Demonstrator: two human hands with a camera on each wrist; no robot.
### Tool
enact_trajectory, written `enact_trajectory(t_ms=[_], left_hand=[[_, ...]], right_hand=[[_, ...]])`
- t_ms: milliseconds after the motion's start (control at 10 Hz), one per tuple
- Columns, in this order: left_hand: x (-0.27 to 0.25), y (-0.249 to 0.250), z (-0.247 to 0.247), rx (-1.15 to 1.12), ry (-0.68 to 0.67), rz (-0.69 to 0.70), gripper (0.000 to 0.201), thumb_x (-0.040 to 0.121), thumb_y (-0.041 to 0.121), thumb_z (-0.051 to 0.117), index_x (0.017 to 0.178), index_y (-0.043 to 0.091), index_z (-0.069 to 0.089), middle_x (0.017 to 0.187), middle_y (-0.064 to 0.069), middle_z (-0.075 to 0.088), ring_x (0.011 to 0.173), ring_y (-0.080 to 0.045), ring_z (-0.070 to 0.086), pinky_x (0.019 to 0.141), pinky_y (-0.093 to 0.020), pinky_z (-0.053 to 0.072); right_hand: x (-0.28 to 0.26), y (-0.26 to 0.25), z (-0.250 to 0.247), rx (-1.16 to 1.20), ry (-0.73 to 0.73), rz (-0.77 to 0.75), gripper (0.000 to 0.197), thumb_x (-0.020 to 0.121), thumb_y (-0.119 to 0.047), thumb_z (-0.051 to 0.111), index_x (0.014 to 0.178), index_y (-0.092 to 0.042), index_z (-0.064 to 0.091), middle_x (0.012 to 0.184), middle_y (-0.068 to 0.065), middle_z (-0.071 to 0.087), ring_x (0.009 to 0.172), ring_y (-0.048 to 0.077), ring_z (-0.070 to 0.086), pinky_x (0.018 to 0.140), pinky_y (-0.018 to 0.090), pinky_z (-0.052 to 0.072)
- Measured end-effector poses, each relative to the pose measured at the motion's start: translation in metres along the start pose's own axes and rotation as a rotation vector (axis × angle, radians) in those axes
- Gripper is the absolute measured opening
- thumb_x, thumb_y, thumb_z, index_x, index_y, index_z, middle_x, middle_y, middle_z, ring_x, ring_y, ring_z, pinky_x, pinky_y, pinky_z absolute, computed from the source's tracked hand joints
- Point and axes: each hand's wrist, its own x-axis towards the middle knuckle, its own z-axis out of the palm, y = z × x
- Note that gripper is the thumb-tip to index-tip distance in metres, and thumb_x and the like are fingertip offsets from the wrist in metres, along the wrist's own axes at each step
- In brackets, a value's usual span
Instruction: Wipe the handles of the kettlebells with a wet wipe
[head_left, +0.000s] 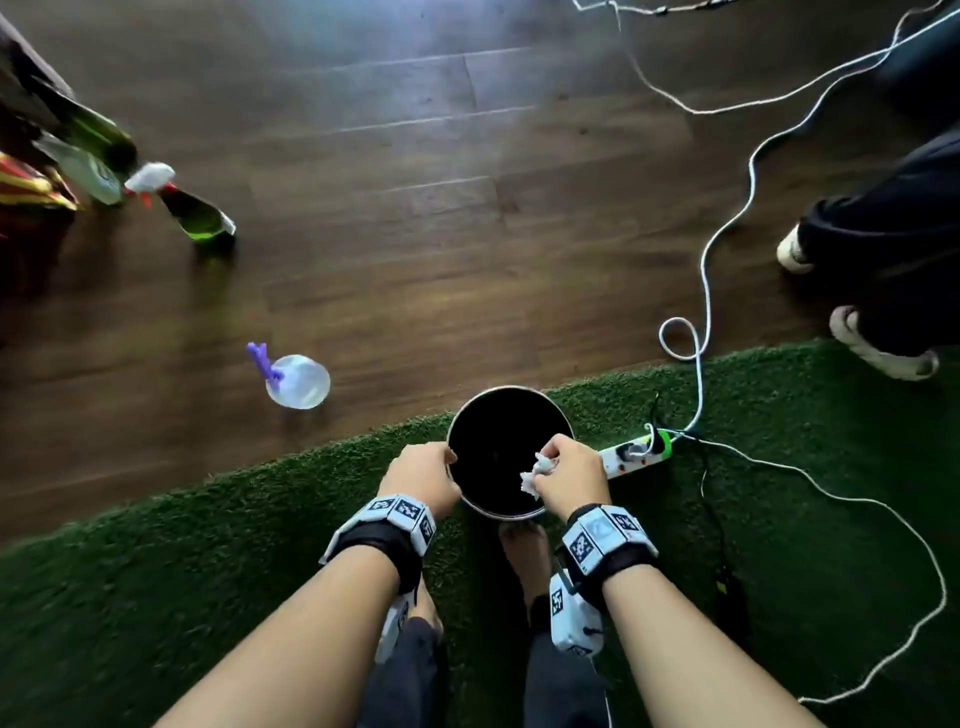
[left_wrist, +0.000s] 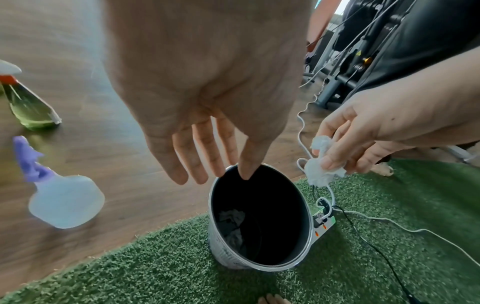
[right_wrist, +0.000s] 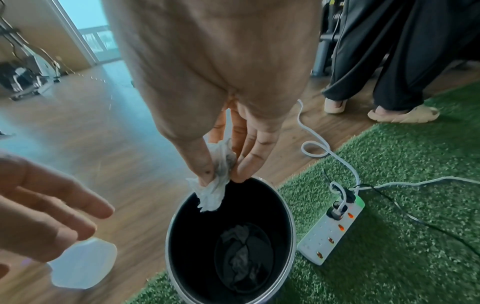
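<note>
Floor: wood boards (head_left: 415, 208) and green turf mat (head_left: 208, 571).
The bin (head_left: 563, 415) and power strip (head_left: 636, 454) stood on the mat; two spray bottles (head_left: 298, 382) (head_left: 200, 213) stood on the boards.

dim daylight — floor glare, blurred warped edges

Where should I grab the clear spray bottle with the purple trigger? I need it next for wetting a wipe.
Probably the narrow purple neck under the trigger of the spray bottle, coming from above. The bottle stands upright on the wood floor, head topmost, and its body looks wide and rounded. The left hand is open; the right hand pinches a crumpled wipe.
</note>
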Motion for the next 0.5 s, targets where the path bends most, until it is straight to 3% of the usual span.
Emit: enact_trajectory(t_ms=[100, 200, 300, 500], left_hand=[[0.034, -0.003, 0.026, -0.044, -0.006, -0.056, 0.044, 0.085, 0.015, 0.063, 0.127, 0.027, 0.068, 0.125, -0.002, 0.071, 0.117, -0.025, 0.067, 0.099, -0.034, 0.054], [0.053, -0.003, 0.046, -0.091, 0.000, -0.101, 0.044, 0.085, 0.015, 0.062, 0.127, 0.026, 0.068, 0.124, -0.003, 0.071, 0.116, -0.025, 0.066, 0.099, -0.034, 0.054], [0.058, 0.002, 0.057, -0.130, 0.017, -0.146, 0.044, 0.086, 0.014, 0.062, 0.129, 0.026, 0.067, 0.126, -0.004, 0.070, 0.118, -0.027, 0.066, 0.101, -0.035, 0.053], [0.054, 0.009, 0.060, -0.256, 0.135, -0.211, 0.044, 0.088, 0.014, 0.062, 0.130, 0.028, 0.066, 0.130, -0.001, 0.069, 0.120, -0.024, 0.065, 0.104, -0.037, 0.052]], right_hand=[[0.040, 0.013, 0.032, -0.023, -0.055, 0.018, 0.014, 0.076, -0.003, 0.063, 0.078, -0.016, 0.060, 0.086, 0.008, 0.066, 0.088, 0.028, 0.063, 0.069, 0.027, 0.044], [0.068, 0.027, 0.056, -0.066, -0.125, 0.027, 0.020, 0.080, -0.008, 0.066, 0.096, -0.019, 0.066, 0.099, 0.008, 0.066, 0.103, 0.030, 0.063, 0.078, 0.027, 0.047], [0.086, 0.036, 0.061, -0.134, -0.186, -0.001, 0.050, 0.080, -0.013, 0.071, 0.130, -0.019, 0.062, 0.126, 0.010, 0.066, 0.120, 0.031, 0.059, 0.099, 0.033, 0.048], [0.101, 0.035, 0.057, -0.210, -0.218, -0.113, 0.056, 0.080, -0.010, 0.067, 0.134, -0.019, 0.059, 0.130, 0.009, 0.065, 0.122, 0.029, 0.058, 0.104, 0.034, 0.047]])
